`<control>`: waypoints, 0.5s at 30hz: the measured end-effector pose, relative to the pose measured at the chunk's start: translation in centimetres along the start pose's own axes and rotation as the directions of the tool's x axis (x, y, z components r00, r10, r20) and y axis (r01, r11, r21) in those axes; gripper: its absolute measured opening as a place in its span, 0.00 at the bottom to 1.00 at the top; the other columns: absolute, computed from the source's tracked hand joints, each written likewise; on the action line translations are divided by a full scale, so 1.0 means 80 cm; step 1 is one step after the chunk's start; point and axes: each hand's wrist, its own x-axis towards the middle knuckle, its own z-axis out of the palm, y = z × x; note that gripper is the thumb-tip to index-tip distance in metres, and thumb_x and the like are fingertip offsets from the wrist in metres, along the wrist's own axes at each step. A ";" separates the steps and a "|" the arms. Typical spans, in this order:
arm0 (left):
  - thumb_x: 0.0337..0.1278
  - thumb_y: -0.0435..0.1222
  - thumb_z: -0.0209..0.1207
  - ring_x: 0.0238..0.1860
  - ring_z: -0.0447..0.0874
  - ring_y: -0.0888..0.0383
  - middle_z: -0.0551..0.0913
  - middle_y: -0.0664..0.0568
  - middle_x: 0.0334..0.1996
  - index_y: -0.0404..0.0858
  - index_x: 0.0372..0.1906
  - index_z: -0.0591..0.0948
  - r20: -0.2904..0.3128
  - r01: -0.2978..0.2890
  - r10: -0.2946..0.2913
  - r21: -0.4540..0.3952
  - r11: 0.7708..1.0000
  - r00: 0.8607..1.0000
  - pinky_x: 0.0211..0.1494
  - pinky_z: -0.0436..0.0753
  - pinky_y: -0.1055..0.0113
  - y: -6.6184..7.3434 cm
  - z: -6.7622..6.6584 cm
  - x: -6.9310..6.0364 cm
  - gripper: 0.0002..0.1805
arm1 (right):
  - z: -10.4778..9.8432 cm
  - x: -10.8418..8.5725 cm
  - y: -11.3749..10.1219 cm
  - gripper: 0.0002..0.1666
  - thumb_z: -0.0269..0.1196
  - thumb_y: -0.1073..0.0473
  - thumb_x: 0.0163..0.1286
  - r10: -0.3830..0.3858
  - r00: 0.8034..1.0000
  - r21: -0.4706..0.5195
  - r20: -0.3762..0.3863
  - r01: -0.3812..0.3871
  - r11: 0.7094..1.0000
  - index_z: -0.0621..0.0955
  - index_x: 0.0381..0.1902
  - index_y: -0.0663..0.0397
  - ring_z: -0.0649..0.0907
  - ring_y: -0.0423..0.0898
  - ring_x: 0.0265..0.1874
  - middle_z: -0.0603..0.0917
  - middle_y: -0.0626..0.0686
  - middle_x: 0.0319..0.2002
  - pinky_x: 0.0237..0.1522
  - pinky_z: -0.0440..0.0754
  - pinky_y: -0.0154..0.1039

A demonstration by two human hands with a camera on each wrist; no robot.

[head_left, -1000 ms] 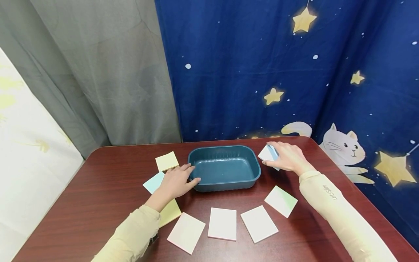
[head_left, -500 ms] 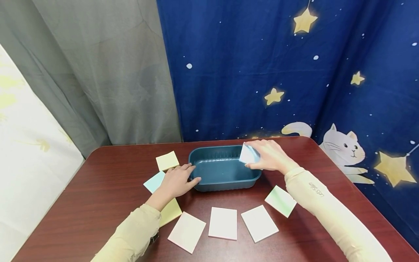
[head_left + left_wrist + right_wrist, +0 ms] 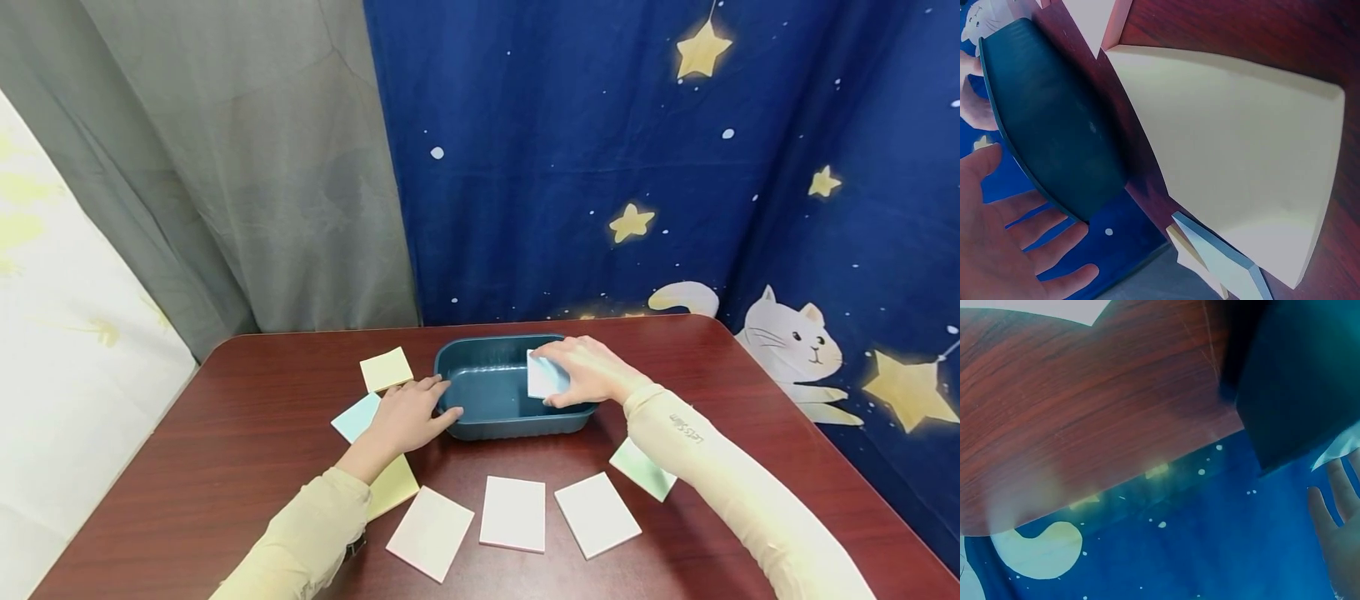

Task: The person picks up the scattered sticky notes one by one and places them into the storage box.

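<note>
In the head view, my right hand (image 3: 592, 371) grips a white and pale-blue sticky note pad (image 3: 543, 375) between thumb and fingers. The pad is tilted over the right half of a dark teal plastic basin (image 3: 517, 427). My left hand (image 3: 405, 417) rests at the basin's left end with its fingers spread. The left wrist view shows those relaxed fingertips (image 3: 1072, 234) at the basin's rim (image 3: 1029, 178). Only a corner of the held pad (image 3: 1342, 445) and part of my right hand (image 3: 1342, 537) appear in the right wrist view.
Several note pads lie around the basin: yellow (image 3: 387, 370), light blue (image 3: 356, 417), larger yellow (image 3: 394, 485), pale pink (image 3: 431, 533), white (image 3: 513, 514), another white (image 3: 597, 514) and green-tinted (image 3: 642, 471), partly under my right sleeve. Curtains (image 3: 525, 167) hang behind the table (image 3: 247, 433).
My right hand has carried the blue-white pad leftward from the table right of the basin to over the basin. My left hand has stayed at the basin's left end.
</note>
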 end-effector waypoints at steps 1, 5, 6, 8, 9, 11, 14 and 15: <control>0.54 0.55 0.51 0.50 0.72 0.45 0.71 0.43 0.54 0.36 0.55 0.73 0.001 -0.001 0.001 0.002 1.000 1.000 0.48 0.68 0.48 0.000 0.000 0.000 0.31 | 0.003 0.000 0.001 0.41 0.63 0.35 0.42 -0.005 1.000 0.000 0.006 0.005 1.000 0.73 0.55 0.46 0.73 0.42 0.36 0.76 0.44 0.48 0.37 0.68 0.40; 0.54 0.55 0.50 0.50 0.72 0.45 0.71 0.43 0.54 0.37 0.55 0.73 0.001 -0.005 0.005 0.008 1.000 1.000 0.47 0.69 0.48 -0.001 0.001 0.000 0.31 | 0.014 0.000 0.003 0.42 0.64 0.35 0.42 -0.029 0.999 -0.012 0.028 0.029 1.000 0.73 0.55 0.47 0.74 0.43 0.38 0.76 0.45 0.49 0.36 0.69 0.40; 0.54 0.55 0.50 0.50 0.72 0.45 0.71 0.43 0.54 0.37 0.55 0.73 0.000 -0.005 0.005 0.009 1.000 1.000 0.47 0.69 0.48 -0.001 0.001 0.000 0.31 | 0.016 0.001 0.004 0.42 0.64 0.36 0.42 -0.035 0.999 -0.016 0.033 0.036 0.999 0.73 0.55 0.47 0.75 0.43 0.38 0.76 0.45 0.49 0.37 0.69 0.41; 0.54 0.55 0.50 0.50 0.72 0.45 0.71 0.43 0.54 0.37 0.55 0.73 0.000 -0.005 0.005 0.010 1.000 1.000 0.48 0.68 0.48 -0.001 0.001 0.000 0.31 | 0.020 0.001 0.004 0.42 0.64 0.36 0.42 -0.043 0.998 -0.028 0.045 0.044 0.999 0.73 0.54 0.47 0.75 0.44 0.39 0.76 0.46 0.49 0.38 0.69 0.42; 0.54 0.55 0.50 0.50 0.72 0.45 0.71 0.43 0.54 0.37 0.55 0.73 -0.001 -0.004 0.004 0.008 1.000 1.000 0.48 0.68 0.48 -0.001 0.000 0.000 0.31 | 0.021 0.001 0.004 0.41 0.64 0.36 0.42 -0.046 0.998 -0.031 0.051 0.047 0.998 0.73 0.54 0.48 0.75 0.44 0.39 0.76 0.47 0.49 0.38 0.69 0.42; 0.54 0.55 0.50 0.50 0.71 0.45 0.71 0.43 0.54 0.37 0.55 0.73 0.000 -0.003 0.003 0.008 1.000 1.000 0.48 0.68 0.48 -0.001 0.000 0.000 0.31 | 0.023 0.002 0.004 0.41 0.64 0.37 0.42 -0.042 0.997 -0.037 0.069 0.045 0.998 0.73 0.54 0.47 0.75 0.45 0.40 0.76 0.47 0.48 0.40 0.69 0.43; 0.54 0.54 0.51 0.50 0.71 0.45 0.71 0.43 0.54 0.37 0.55 0.74 0.000 -0.003 0.003 0.002 1.000 1.000 0.48 0.68 0.48 0.000 0.000 0.001 0.30 | 0.026 0.003 0.004 0.40 0.65 0.37 0.42 -0.037 0.995 -0.045 0.098 0.041 0.998 0.73 0.54 0.47 0.75 0.45 0.41 0.76 0.48 0.48 0.42 0.69 0.45; 0.54 0.54 0.51 0.50 0.72 0.45 0.71 0.43 0.54 0.37 0.55 0.74 0.000 -0.002 0.002 0.001 1.000 1.000 0.48 0.68 0.48 0.000 0.000 0.001 0.30 | 0.027 0.003 0.004 0.40 0.65 0.38 0.43 -0.036 0.993 -0.047 0.108 0.041 0.998 0.73 0.54 0.48 0.75 0.46 0.41 0.77 0.48 0.47 0.42 0.69 0.45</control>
